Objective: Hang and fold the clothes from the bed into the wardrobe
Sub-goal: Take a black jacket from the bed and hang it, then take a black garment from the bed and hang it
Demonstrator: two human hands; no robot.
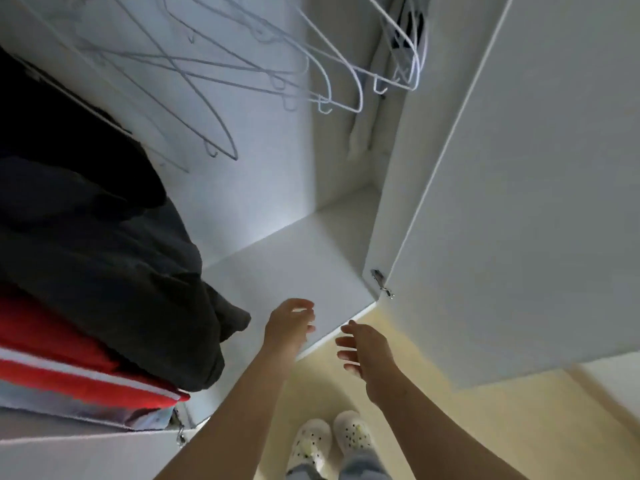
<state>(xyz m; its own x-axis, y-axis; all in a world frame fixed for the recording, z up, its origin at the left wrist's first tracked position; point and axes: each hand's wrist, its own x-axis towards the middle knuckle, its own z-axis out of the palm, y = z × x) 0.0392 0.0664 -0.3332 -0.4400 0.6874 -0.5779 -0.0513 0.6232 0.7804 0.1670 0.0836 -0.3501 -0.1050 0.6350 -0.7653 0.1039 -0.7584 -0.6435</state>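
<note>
Wardrobe (294,265) open; left hand (290,325), right hand (364,351) relaxed, empty, near front edge.

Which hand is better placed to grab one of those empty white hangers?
Probably the left hand: it is empty, fingers relaxed, and reaches in over the wardrobe floor beneath the hangers. The right hand, also empty, sits outside the front edge.

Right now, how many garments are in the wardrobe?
4 visible, all at the left: a black one rearmost, then a dark grey one, a red one, and a pale one frontmost. More may be hidden.
</note>
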